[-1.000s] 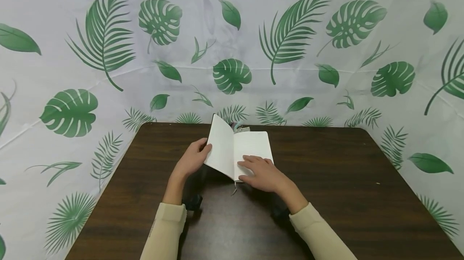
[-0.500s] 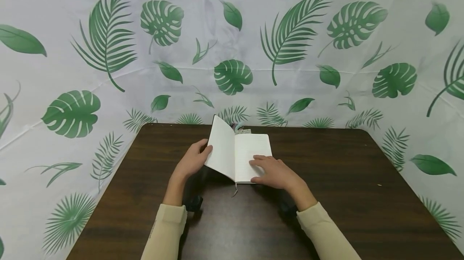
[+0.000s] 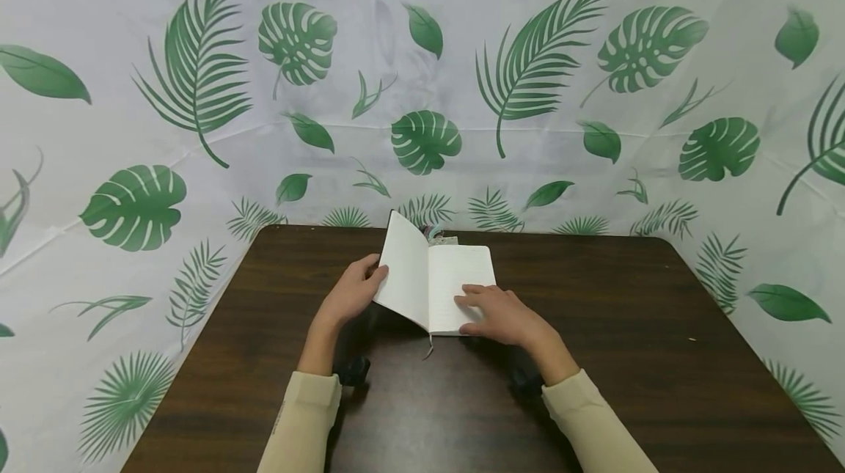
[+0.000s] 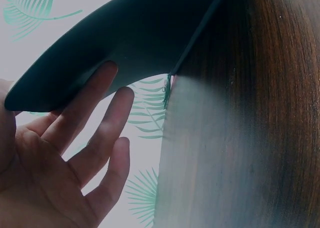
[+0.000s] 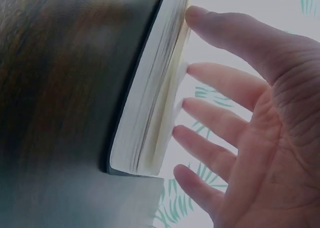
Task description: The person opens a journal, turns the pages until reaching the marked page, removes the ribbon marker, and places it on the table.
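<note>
An open notebook [image 3: 458, 275] with a dark cover and pale lined pages lies on the table in the head view, its left side lifted at a slant. My left hand [image 3: 351, 291] pinches that raised cover at its outer edge, thumb on the inner side and fingers behind. From below, the left wrist view shows the dark cover [image 4: 135, 33] with extended fingers [image 4: 92, 95] against it. On the right page rests my right hand [image 3: 505, 317], fingertips touching the paper. The right wrist view shows its fingers [image 5: 220, 115] spread along the page block [image 5: 145, 108].
A ribbon bookmark [image 3: 430, 347] hangs from the notebook's lower edge. Behind the notebook is a small bundle of colored items [image 3: 437, 235], partly hidden. The dark wooden table [image 3: 594, 356] meets a leaf-print curtain [image 3: 370, 33] at the back.
My right hand has slid to the right across the page, away from the spine, then stayed nearly still. The left hand keeps holding the raised cover in the same place.
</note>
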Demonstrator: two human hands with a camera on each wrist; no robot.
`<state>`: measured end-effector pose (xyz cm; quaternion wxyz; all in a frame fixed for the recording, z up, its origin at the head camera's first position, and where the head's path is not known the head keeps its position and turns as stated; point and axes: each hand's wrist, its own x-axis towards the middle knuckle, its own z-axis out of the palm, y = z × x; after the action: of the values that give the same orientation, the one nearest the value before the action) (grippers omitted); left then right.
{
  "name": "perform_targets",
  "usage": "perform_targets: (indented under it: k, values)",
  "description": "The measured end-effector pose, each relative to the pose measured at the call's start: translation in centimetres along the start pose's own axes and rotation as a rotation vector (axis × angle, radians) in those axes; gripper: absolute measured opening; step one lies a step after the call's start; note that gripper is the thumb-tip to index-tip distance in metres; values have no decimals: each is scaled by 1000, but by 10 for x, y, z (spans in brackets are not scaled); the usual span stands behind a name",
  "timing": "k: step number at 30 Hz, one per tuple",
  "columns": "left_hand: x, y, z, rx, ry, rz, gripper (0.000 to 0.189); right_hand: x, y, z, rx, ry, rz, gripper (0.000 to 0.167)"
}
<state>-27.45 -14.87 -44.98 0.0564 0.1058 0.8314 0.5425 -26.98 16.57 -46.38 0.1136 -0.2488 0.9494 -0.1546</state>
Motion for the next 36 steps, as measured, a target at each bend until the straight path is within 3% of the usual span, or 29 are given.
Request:
perform_targets:
  k: [15, 21, 30, 36]
  values:
    - [-1, 0, -3, -7, -6, 18, 45, -3, 3, -2, 105, -33, -15, 46]
    - [-1, -1, -3, -3, -7, 10, 43, -5, 0, -2, 80, -19, 14, 43]
    - [-1, 1, -2, 4, -8, -25, 41, -6, -4, 0, -21, 4, 34, 61]
    - [-2, 1, -1, -7, -14, -21, 40, -6, 1, -4, -26, 111, 31, 71]
